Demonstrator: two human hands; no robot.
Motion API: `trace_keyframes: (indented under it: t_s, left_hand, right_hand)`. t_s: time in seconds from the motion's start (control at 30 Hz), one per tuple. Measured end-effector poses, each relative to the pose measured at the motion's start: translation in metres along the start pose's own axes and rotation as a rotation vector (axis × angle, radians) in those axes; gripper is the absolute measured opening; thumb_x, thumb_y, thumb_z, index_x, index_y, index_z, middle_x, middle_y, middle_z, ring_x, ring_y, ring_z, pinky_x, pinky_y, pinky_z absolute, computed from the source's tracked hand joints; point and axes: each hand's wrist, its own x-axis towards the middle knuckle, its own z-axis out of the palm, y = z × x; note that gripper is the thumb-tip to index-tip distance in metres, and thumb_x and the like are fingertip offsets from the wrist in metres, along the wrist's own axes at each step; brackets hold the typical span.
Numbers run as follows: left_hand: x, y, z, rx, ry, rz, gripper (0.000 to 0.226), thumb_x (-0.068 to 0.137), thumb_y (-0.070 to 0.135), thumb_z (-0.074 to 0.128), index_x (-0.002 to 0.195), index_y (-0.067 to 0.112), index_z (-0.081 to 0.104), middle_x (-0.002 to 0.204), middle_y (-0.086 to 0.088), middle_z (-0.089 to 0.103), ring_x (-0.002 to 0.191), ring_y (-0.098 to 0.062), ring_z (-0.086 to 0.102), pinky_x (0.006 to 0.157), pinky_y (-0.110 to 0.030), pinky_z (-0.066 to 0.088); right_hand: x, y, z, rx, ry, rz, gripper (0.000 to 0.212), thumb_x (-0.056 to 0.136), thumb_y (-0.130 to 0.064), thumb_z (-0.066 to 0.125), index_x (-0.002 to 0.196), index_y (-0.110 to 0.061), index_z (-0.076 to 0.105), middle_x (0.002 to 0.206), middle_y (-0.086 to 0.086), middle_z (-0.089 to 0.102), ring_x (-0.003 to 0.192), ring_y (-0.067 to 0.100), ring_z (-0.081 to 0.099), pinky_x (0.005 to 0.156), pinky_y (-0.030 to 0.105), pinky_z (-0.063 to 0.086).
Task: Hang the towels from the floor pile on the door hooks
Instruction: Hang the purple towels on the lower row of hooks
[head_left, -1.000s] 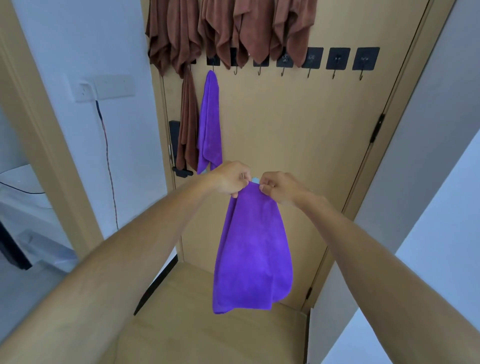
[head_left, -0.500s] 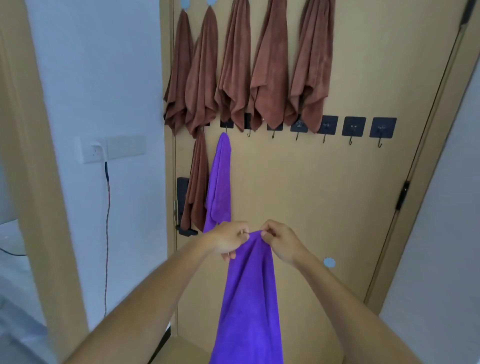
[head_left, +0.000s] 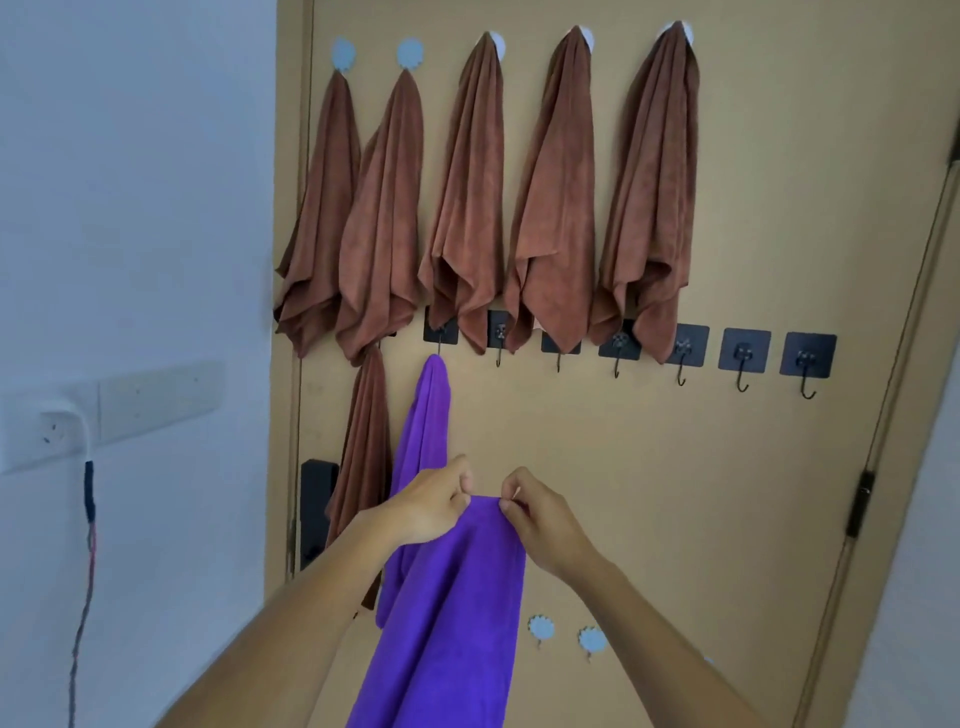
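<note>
I see my left hand (head_left: 431, 506) and right hand (head_left: 540, 514) pinching the purple towel's (head_left: 452, 613) top edge in their fingers (close together), near the door (head_left: 649, 467), below the black hooks (head_left: 743, 358).

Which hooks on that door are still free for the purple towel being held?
Free: the black hooks in the middle row, right of the hung purple towel; six look bare, though brown towels overlap the pads of the left ones. The two small round hooks low down are bare too. The top row and the left side are crowded.
</note>
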Motion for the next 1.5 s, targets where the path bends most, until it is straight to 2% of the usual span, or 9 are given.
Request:
trace_keyframes:
  t_s: [0.3, 0.57, 0.73, 0.9, 1.07, 1.13, 1.27, 1.37, 1.5]
  left_hand:
    - [0.109, -0.026, -0.024, 0.068, 0.158, 0.117, 0.006, 0.098, 0.012, 0.046, 0.095, 0.017, 0.046, 0.093, 0.003, 0.051, 0.075, -0.007, 0.046, 0.065, -0.017, 0.037]
    - [0.202, -0.019, -0.055, 0.130, 0.346, 0.150, 0.012, 0.100, 0.013, 0.041, 0.110, 0.012, 0.048, 0.115, -0.006, 0.047, 0.097, -0.017, 0.047, 0.082, -0.026, 0.040]
    - [0.242, -0.021, -0.061, 0.150, 0.420, 0.121, 0.020, 0.099, 0.008, 0.040, 0.117, 0.008, 0.048, 0.119, -0.011, 0.046, 0.104, -0.025, 0.051, 0.081, -0.031, 0.041]
    - [0.260, -0.041, -0.050, 0.139, 0.414, 0.097, 0.021, 0.097, 0.006, 0.042, 0.116, 0.005, 0.051, 0.117, -0.012, 0.049, 0.104, -0.028, 0.053, 0.080, -0.033, 0.045]
    - [0.251, -0.069, -0.017, 0.082, 0.399, 0.138, 0.022, 0.100, 0.014, 0.037, 0.092, 0.010, 0.058, 0.092, -0.007, 0.060, 0.083, -0.024, 0.058, 0.067, -0.036, 0.048]
    - [0.247, -0.075, -0.008, 0.048, 0.421, 0.141, 0.021, 0.100, 0.017, 0.037, 0.092, 0.013, 0.057, 0.095, -0.008, 0.061, 0.089, -0.027, 0.061, 0.071, -0.039, 0.052]
    - [0.238, -0.077, -0.002, -0.069, 0.519, 0.213, 0.043, 0.099, 0.014, 0.040, 0.142, 0.019, 0.038, 0.138, -0.005, 0.043, 0.121, -0.020, 0.049, 0.093, -0.039, 0.049]
    - [0.232, -0.081, 0.008, 0.000, 0.476, 0.331, 0.056, 0.099, 0.006, 0.037, 0.152, 0.016, 0.021, 0.157, 0.000, 0.024, 0.142, -0.014, 0.026, 0.114, -0.033, 0.032]
    - [0.217, -0.092, 0.032, -0.028, 0.334, 0.326, 0.062, 0.101, 0.005, 0.032, 0.153, 0.016, 0.001, 0.161, 0.004, -0.001, 0.147, -0.010, 0.012, 0.112, -0.027, 0.034]
  right_hand:
    - [0.104, 0.040, -0.009, -0.126, 0.092, 0.032, 0.010, 0.089, -0.005, 0.049, 0.095, -0.011, 0.055, 0.093, -0.002, 0.054, 0.078, 0.006, 0.047, 0.065, 0.007, 0.035]
    - [0.194, 0.061, -0.028, -0.296, 0.205, -0.022, 0.033, 0.094, -0.006, 0.042, 0.125, -0.005, 0.052, 0.123, 0.012, 0.051, 0.117, 0.022, 0.045, 0.096, 0.021, 0.034]
    - [0.237, 0.070, -0.025, -0.472, 0.280, -0.049, 0.037, 0.089, -0.002, 0.043, 0.125, -0.001, 0.053, 0.123, 0.020, 0.052, 0.114, 0.034, 0.048, 0.100, 0.036, 0.035]
    - [0.249, 0.084, -0.005, -0.509, 0.280, -0.025, 0.039, 0.091, -0.004, 0.039, 0.129, -0.003, 0.049, 0.126, 0.017, 0.048, 0.116, 0.032, 0.043, 0.100, 0.033, 0.034]
    - [0.234, 0.095, 0.024, -0.523, 0.396, -0.038, 0.037, 0.093, -0.012, 0.038, 0.125, -0.003, 0.055, 0.113, 0.017, 0.055, 0.102, 0.033, 0.047, 0.091, 0.042, 0.042]
    - [0.227, 0.096, 0.032, -0.464, 0.441, -0.048, 0.041, 0.094, -0.021, 0.035, 0.124, -0.002, 0.055, 0.117, 0.016, 0.052, 0.103, 0.032, 0.047, 0.093, 0.043, 0.043]
    - [0.214, 0.095, 0.046, -0.332, 0.413, -0.063, 0.052, 0.096, -0.026, 0.031, 0.143, -0.005, 0.032, 0.144, 0.012, 0.035, 0.128, 0.025, 0.037, 0.111, 0.032, 0.031]
    - [0.202, 0.098, 0.060, -0.346, 0.357, -0.067, 0.056, 0.098, -0.022, 0.029, 0.150, -0.005, 0.013, 0.156, 0.013, 0.016, 0.144, 0.020, 0.016, 0.116, 0.022, 0.013]
    - [0.184, 0.102, 0.080, -0.284, 0.275, 0.008, 0.058, 0.100, -0.012, 0.029, 0.150, -0.007, 0.001, 0.159, 0.011, 0.003, 0.147, 0.016, 0.000, 0.117, 0.021, 0.007]
